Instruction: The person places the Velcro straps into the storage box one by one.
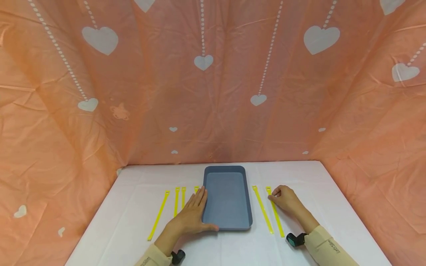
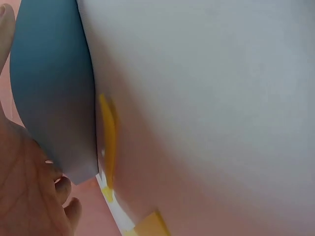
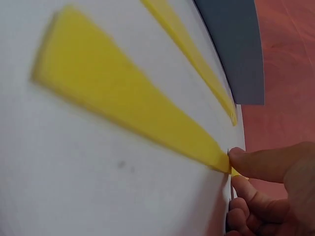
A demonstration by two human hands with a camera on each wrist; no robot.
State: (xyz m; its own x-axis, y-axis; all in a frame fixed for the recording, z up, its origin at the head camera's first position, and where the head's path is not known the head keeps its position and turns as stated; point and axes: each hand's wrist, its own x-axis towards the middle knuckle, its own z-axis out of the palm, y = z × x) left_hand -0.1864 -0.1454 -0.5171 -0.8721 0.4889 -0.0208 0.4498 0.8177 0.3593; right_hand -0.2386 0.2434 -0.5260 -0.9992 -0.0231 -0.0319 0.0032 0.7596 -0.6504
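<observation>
A shallow grey-blue tray (image 1: 227, 201) lies lengthwise on the white table. My left hand (image 1: 191, 218) rests along its left side with the fingers straight, the thumb reaching across the near left corner. In the right wrist view, the thumb and forefinger of my right hand (image 3: 275, 182) pinch a flat yellow cable strap (image 3: 123, 93) near its far end. That strap lies at the far right of the straps; a second yellow strap (image 1: 262, 208) lies between it and the tray. Each has a slotted head at its far end.
Left of the tray lie several more yellow straps, including a slanted outermost one (image 1: 159, 214); my left hand partly covers some. A pink-orange curtain (image 1: 219, 118) with white hearts surrounds the back and sides of the white table (image 1: 133, 195).
</observation>
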